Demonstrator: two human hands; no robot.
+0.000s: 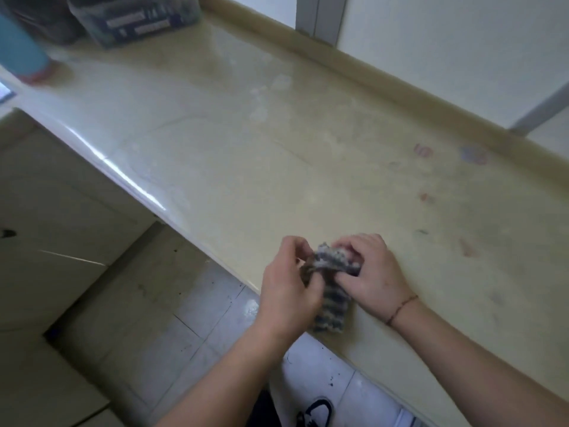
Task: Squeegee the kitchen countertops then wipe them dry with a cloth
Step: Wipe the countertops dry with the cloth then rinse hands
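A small folded cloth (331, 298), striped blue-grey and white, lies at the front edge of the beige countertop (277, 155). My left hand (289, 291) grips its left side from the counter's edge. My right hand (374, 272) pinches its upper right part and rests on the counter. The middle of the cloth is hidden by my fingers. No squeegee is in view.
A blue bottle (21, 44) with a pink base stands at the far left of the counter. Beside it sits a clear plastic box (135, 20). Faint coloured stains (425, 151) mark the right part. A raised backsplash (354, 63) runs along the wall. Tiled floor (172, 318) lies below.
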